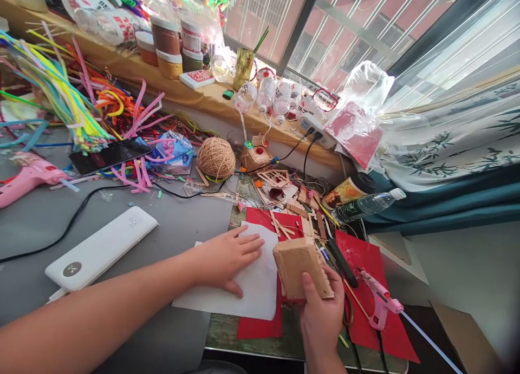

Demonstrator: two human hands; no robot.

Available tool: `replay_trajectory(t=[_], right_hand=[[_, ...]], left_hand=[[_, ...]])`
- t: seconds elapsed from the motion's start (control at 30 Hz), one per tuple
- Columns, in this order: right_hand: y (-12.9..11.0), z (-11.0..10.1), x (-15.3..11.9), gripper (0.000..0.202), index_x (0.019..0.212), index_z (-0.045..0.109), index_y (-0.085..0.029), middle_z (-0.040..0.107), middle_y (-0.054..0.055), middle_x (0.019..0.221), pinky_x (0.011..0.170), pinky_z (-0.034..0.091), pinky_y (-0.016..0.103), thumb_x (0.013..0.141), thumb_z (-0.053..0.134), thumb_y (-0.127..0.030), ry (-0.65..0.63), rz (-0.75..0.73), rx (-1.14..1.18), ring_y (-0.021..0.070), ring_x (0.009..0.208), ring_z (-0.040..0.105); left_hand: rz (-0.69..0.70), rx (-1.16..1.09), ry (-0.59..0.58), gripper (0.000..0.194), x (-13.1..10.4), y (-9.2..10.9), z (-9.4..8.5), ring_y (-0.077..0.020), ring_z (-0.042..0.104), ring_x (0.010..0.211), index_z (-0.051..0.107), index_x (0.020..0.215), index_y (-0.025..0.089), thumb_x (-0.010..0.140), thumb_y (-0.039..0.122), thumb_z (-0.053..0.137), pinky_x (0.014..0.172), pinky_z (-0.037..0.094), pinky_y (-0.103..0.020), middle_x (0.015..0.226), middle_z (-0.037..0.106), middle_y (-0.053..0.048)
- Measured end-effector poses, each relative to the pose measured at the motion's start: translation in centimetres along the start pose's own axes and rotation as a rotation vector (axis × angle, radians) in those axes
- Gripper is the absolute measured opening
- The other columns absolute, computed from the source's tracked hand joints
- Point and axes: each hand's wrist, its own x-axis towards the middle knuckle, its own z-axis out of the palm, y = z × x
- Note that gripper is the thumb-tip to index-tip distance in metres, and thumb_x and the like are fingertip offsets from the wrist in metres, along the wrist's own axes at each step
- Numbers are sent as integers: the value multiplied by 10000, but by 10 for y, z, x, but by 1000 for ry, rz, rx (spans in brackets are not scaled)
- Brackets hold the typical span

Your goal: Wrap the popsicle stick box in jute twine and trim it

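My left hand (229,257) lies flat with its fingers stretched out on a white sheet of paper (260,287). In my right hand (323,309) is a small brown cardboard box (298,266), tilted, with a ragged edge along its right side. The thumb presses on its near face and the other fingers go behind it. Under the paper and the box lies red paper (260,328), partly hidden. To the right of my right hand, a pink glue gun (379,298) rests on another red sheet (357,255).
Beyond the hands lie wooden sticks (284,225), a ball of twine (216,157) and a water bottle (368,206). On the left are a white power bank (101,247), a phone (109,155), pipe cleaners (69,92) and a second pink glue gun (32,176). Paint jars (166,35) line the windowsill.
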Motion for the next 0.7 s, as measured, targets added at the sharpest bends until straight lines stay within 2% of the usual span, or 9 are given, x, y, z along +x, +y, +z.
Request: replay_trajectory(t=[0.07,0.13,0.17,0.23,0.37,0.47,0.57,0.63,0.7], right_hand=[[-2,-1,10,599,1344,603,-254,763,83,1190,825,647,451,857,836,-512,-2,256,193,271,968,772],[-6,-2,19,614,1365,625,-246,793,81,1180,837,658,467,866,813,-551,-33,447,326,280,990,785],[-9,-3,23,605,1353,652,-233,801,90,1192,859,659,477,871,800,-568,-52,509,367,290,1028,786],[-13,-5,29,590,1321,698,-213,813,108,1197,889,659,501,881,775,-598,-75,579,411,310,1079,783],[-15,-8,30,623,1319,709,-195,812,131,1190,895,653,550,890,732,-647,-120,577,373,345,1090,779],[-10,-9,20,671,1399,638,-221,770,126,1254,869,646,517,874,770,-618,-108,382,211,323,1055,771],[-6,-8,8,781,1428,591,-258,689,113,1363,983,601,496,755,934,-458,-117,-105,-54,306,1153,719],[-4,-6,4,826,1433,587,-258,667,120,1388,1057,565,509,714,977,-372,-245,-389,-217,319,1226,685],[-4,-3,6,818,1472,566,-265,667,129,1394,1080,554,538,757,956,-342,-403,-540,-339,336,1267,667]], left_hand=[[22,76,-18,646,5,28,-2,-350,559,1422,671,1385,150,901,566,772,1246,326,-501,1534,623,-193],[-56,132,-51,532,10,61,6,-335,668,1199,750,1220,145,885,557,785,1035,485,-468,1354,721,-203],[-63,158,-57,581,12,76,13,-345,668,1169,750,1229,134,887,604,765,968,505,-473,1343,715,-223],[-26,180,-72,726,15,100,32,-400,621,1250,728,1316,126,877,704,715,976,495,-539,1404,679,-242],[21,207,-52,789,18,116,64,-468,532,1364,723,1378,183,841,760,712,1063,405,-695,1501,632,-218],[30,214,30,620,15,117,77,-451,540,1355,766,1318,252,859,668,737,1077,378,-715,1465,671,-172],[-3,245,98,425,9,123,85,-410,571,1318,803,1257,274,934,518,675,1047,405,-679,1435,695,-153],[-24,280,131,383,6,129,91,-383,585,1298,819,1236,278,968,467,620,1024,426,-646,1438,695,-150],[-42,311,156,377,4,133,96,-372,594,1287,828,1224,294,995,449,572,1018,434,-632,1435,698,-142]])
